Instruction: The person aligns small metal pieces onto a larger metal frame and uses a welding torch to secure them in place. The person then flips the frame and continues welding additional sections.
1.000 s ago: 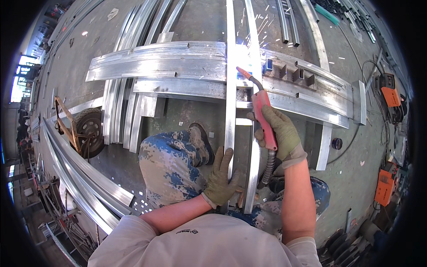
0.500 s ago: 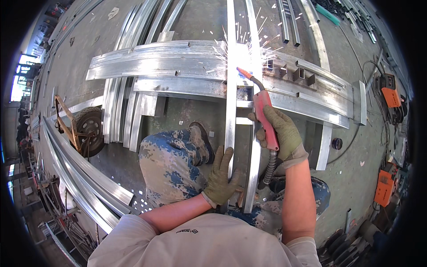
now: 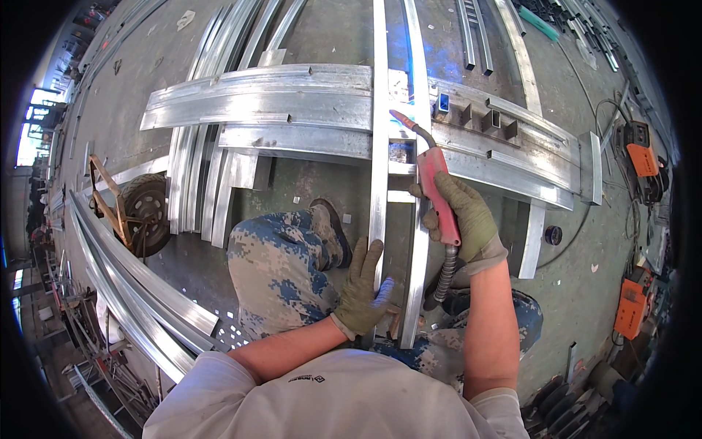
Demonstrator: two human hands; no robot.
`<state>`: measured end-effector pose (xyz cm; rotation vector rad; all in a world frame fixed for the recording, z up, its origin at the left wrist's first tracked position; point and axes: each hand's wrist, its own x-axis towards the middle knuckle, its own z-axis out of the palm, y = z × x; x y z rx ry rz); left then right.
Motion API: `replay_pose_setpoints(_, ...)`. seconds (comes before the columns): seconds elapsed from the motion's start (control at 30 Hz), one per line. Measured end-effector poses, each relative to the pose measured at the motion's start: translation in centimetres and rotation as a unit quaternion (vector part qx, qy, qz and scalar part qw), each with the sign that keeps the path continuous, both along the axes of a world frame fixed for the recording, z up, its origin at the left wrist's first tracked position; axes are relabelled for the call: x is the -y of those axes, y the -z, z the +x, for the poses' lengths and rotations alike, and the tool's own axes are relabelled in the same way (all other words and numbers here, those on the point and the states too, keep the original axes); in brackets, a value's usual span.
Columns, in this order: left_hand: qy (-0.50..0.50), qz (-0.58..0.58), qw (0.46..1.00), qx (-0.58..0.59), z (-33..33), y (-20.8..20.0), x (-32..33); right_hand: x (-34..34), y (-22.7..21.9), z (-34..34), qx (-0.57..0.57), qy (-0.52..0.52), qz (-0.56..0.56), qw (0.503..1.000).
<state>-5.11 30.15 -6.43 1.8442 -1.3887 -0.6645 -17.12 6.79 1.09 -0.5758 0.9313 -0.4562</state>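
My right hand (image 3: 465, 212), in a green glove, is closed round the red handle of a welding torch (image 3: 436, 192). The torch's orange-brown nozzle (image 3: 400, 117) points at the gap between two long, parallel metal tubes, with a blue-white glow beside it. My left hand (image 3: 362, 289), also gloved, lies over the near part of the left tube (image 3: 379, 168), fingers stretched out and thumb apart. Beside it runs the right tube (image 3: 417, 271). Both tubes lie across wide metal channels (image 3: 292, 102).
Short tube pieces (image 3: 468, 117) stand on the channels to the right. A wheel with a frame (image 3: 145, 208) is at the left, above curved stacked profiles (image 3: 146, 307). Orange machines (image 3: 633, 304) and cables line the right side. My knees flank the tubes.
The bright arc and flying sparks at the nozzle have died down to a blue-white glow. Both hands and the torch stay almost in place.
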Motion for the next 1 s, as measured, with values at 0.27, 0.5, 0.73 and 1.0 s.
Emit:
replay_pose_setpoints(0.27,-0.003,-0.007,1.0,-0.003,-0.04,0.09,-0.03,-0.02,0.18,0.07,0.001,0.012,0.005,1.0)
replay_pose_setpoints(0.5,-0.004,0.001,1.0,-0.003,-0.05,-0.06,0.03,0.03,0.13,-0.21,-0.002,0.008,0.002,1.0)
replay_pose_setpoints(0.73,0.0,0.001,1.0,-0.003,0.08,-0.19,0.02,-0.03,0.26,-0.24,0.009,0.003,0.013,1.0)
replay_pose_setpoints(1.0,-0.008,0.007,1.0,-0.004,-0.04,-0.18,-0.01,0.17,-0.09,-0.37,0.0,0.0,0.013,1.0)
